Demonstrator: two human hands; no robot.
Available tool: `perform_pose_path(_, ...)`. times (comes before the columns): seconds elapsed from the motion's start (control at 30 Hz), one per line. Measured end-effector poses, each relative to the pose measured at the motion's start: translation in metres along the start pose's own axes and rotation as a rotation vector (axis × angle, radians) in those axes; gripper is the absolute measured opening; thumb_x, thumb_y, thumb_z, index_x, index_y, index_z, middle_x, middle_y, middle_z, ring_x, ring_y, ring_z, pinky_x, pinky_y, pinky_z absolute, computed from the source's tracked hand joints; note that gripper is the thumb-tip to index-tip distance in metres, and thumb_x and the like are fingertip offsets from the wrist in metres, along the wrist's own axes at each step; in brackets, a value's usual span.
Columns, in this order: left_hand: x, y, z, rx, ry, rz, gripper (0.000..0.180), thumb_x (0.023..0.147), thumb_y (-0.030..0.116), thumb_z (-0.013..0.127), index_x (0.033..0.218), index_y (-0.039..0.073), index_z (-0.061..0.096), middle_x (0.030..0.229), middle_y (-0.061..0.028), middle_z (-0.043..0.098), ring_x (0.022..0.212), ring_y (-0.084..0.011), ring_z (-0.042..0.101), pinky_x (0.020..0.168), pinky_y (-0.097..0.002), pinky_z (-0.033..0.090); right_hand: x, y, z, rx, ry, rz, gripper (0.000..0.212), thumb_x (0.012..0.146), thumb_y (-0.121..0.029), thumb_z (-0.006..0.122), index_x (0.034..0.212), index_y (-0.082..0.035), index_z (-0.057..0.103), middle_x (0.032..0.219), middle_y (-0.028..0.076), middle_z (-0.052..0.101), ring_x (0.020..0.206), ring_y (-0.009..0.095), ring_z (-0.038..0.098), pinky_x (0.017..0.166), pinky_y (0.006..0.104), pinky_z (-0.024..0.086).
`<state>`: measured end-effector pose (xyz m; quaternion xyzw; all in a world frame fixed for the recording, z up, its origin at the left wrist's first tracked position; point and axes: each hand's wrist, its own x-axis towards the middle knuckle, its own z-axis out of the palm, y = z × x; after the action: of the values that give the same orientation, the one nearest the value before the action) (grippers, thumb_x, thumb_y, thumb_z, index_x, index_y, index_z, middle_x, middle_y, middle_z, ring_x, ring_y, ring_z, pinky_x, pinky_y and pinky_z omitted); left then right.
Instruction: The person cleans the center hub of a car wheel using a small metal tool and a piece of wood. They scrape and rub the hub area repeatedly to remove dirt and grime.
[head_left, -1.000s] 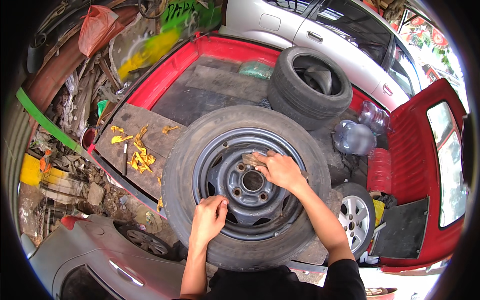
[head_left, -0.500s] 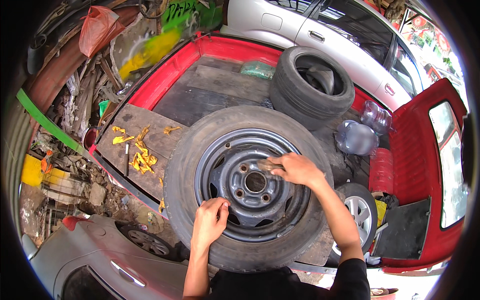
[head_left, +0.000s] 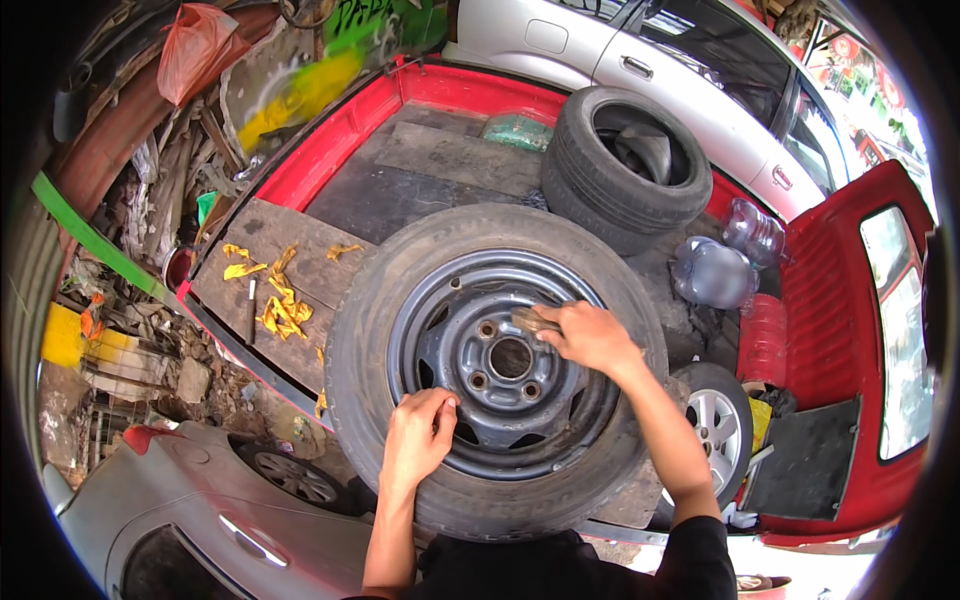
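Observation:
A tire [head_left: 370, 270] fitted on a dark steel wheel rim [head_left: 432, 330] lies flat in front of me, its hub hole facing up. My right hand [head_left: 585, 335] presses a small brown, flat-ended piece [head_left: 533, 320] against the raised hub face, just beyond the centre hole; its exact kind is unclear. At the rim's near left edge rests my left hand [head_left: 420, 432], fingers curled and thumb against them. Whatever may be inside those fingers is hidden.
Torn yellow pieces [head_left: 285, 310] and a marker-like stick [head_left: 252, 312] lie on boards at left. Another tire [head_left: 630, 215], plastic bottles [head_left: 715, 272] and an alloy wheel [head_left: 715, 430] are in the red truck bed [head_left: 335, 140]. Cars stand beyond and at lower left.
My right hand and the brown piece have shifted slightly left and upward over the hub. The left hand stays at the rim's edge.

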<state>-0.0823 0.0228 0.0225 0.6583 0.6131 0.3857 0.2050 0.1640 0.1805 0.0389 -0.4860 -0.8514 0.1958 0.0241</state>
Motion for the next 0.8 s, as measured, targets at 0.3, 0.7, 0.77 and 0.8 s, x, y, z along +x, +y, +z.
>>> perform_pose_path(0.3,0.000,-0.003,0.002,-0.007,0.008,0.013,0.007,0.094,0.005,0.063,0.092,0.001,0.068,0.078,-0.0149,0.067,0.071,-0.0336,0.064,0.074,-0.0423,0.048,-0.011,0.005,0.002,0.034,0.038,0.012,0.046,0.099,-0.033,0.068,0.141,-0.016,0.065,0.106,0.020,0.075,0.097,0.039,0.073,0.088,0.0497,0.058)
perform_pose_path(0.7,-0.002,-0.002,0.003,-0.012,0.022,0.027,0.006,0.093,0.004,0.063,0.093,0.001,0.069,0.079,-0.0148,0.068,0.072,-0.0337,0.065,0.075,-0.0420,0.049,-0.009,0.002,-0.008,0.039,-0.018,0.042,0.045,0.098,-0.034,0.069,0.139,-0.015,0.067,0.108,0.020,0.075,0.099,0.040,0.071,0.087,0.0510,0.056)
perform_pose_path(0.77,-0.002,-0.002,0.003,0.012,0.008,0.006,0.006,0.093,0.004,0.064,0.093,0.001,0.069,0.080,-0.0147,0.068,0.072,-0.0337,0.065,0.076,-0.0419,0.049,-0.009,-0.001,-0.006,0.041,0.066,0.028,0.045,0.099,-0.034,0.069,0.139,-0.015,0.067,0.108,0.020,0.075,0.099,0.040,0.071,0.087,0.0510,0.056)
perform_pose_path(0.8,-0.002,-0.002,0.003,0.007,-0.002,0.016,0.006,0.093,0.004,0.064,0.093,0.001,0.069,0.080,-0.0147,0.068,0.072,-0.0336,0.065,0.076,-0.0419,0.049,-0.007,-0.002,-0.004,0.080,0.095,-0.024,0.045,0.099,-0.034,0.069,0.139,-0.014,0.067,0.107,0.021,0.074,0.098,0.041,0.071,0.087,0.0512,0.057)
